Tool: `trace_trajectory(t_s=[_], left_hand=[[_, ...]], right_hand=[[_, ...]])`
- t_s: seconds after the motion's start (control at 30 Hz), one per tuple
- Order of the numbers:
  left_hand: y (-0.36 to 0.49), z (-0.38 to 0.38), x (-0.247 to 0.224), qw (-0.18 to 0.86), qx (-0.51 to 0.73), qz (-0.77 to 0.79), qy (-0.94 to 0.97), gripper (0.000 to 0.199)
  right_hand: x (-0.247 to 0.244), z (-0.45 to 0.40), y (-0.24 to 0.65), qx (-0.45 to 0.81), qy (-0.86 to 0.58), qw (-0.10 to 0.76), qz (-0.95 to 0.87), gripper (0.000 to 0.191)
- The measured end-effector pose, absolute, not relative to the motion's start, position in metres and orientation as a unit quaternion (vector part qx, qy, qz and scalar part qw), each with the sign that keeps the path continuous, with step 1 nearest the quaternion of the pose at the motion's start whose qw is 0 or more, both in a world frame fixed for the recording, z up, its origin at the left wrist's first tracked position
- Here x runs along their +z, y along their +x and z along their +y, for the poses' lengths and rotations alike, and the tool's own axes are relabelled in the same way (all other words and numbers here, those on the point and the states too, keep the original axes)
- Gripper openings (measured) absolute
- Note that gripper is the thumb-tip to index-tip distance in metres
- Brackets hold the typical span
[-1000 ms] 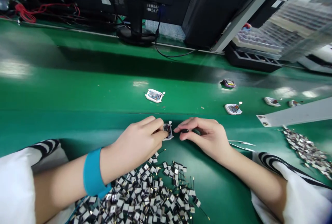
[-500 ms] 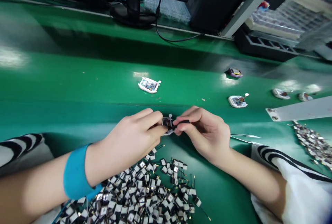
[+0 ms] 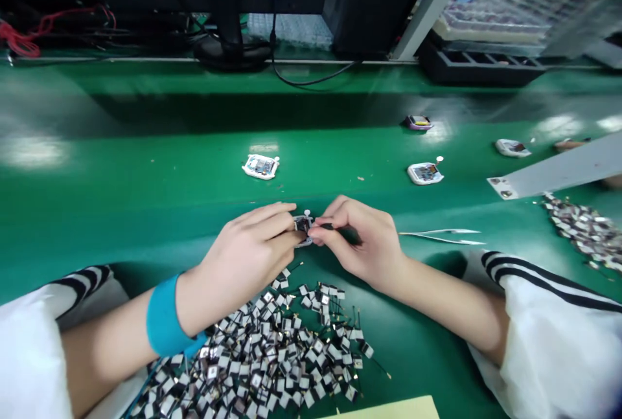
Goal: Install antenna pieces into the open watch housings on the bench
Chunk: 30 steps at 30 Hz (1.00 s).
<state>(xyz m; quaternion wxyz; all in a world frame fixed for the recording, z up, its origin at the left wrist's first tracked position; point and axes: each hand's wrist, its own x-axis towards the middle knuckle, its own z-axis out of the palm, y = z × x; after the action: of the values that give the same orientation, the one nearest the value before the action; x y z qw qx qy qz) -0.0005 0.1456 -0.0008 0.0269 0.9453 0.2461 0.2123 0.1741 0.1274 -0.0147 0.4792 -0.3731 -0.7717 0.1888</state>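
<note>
My left hand (image 3: 255, 244), with a blue wrist strap (image 3: 168, 315), grips a small white device housing (image 3: 303, 230) by its left side. Dark electronics show inside the housing, and a small round white tab stands up from its upper edge. On the housing's right, my right hand (image 3: 362, 241) pinches a small black piece (image 3: 326, 226); my fingers hide most of it, so its kind is unclear. Below both hands spreads a heap of small white-and-black modules with thin leads (image 3: 272, 354). Silver tweezers (image 3: 444, 234) lie just right of my right hand.
Farther back on the green bench sit an open white housing (image 3: 261, 166), another white one (image 3: 425, 173), and a purple one (image 3: 418, 122). A white metal bar (image 3: 558, 163) juts in from the right near a second parts pile (image 3: 586, 231). A monitor stand (image 3: 230, 50) is behind.
The view has shifted, bringing more of the monitor and a yellow sheet at the bottom into sight. My right fingers now sit closer against the housing; both hands keep their holds.
</note>
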Motion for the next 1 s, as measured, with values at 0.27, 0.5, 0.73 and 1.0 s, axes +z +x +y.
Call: trace_trajectory(t_s=[0.27,0.5,0.73,1.0], left_hand=[[-0.005,0.143,0.0,0.02,0.183,0.246,0.952,0.023],[-0.005,0.144,0.002,0.054,0.164,0.265,0.949,0.019],[-0.005,0.144,0.004,0.059,0.17,0.261,0.948,0.013],[-0.003,0.141,0.011,0.073,0.154,0.283,0.944,0.018]], right_hand=[[-0.016,0.128,0.176,0.196,-0.355,0.466,-0.786,0.023],[-0.014,0.13,0.174,0.199,-0.349,0.445,-0.8,0.023],[-0.013,0.132,0.175,0.21,-0.343,0.447,-0.799,0.026],[-0.011,0.133,0.177,0.27,-0.423,0.552,-0.666,0.026]])
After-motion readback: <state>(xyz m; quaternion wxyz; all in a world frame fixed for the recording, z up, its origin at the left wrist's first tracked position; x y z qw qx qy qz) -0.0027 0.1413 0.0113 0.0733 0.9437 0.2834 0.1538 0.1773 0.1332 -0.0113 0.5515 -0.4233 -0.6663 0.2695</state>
